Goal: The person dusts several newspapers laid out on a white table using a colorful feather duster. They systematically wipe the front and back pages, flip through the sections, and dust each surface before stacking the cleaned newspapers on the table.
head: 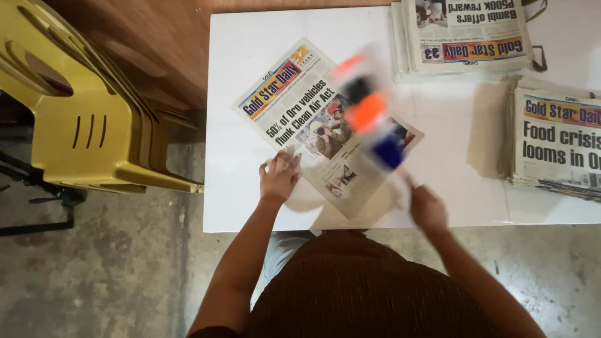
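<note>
While newspaper stacks [557, 147] flank it, chairs [87, 106] stand left.

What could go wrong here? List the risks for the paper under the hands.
1. The folded newspaper lies askew near the white table front edge; it may slide off.
2. The right hand flips a blurred sheet fast; it might tear or crease.
3. Only the left hand pins the paper, so it could shift.

Both bare forearms reach forward from the torso, the left hand [279, 177] lying palm down with fingers spread and slightly curled, while the right hand [428, 208] sits nearer the body, smeared by blur, its grip impossible to make out.
</note>
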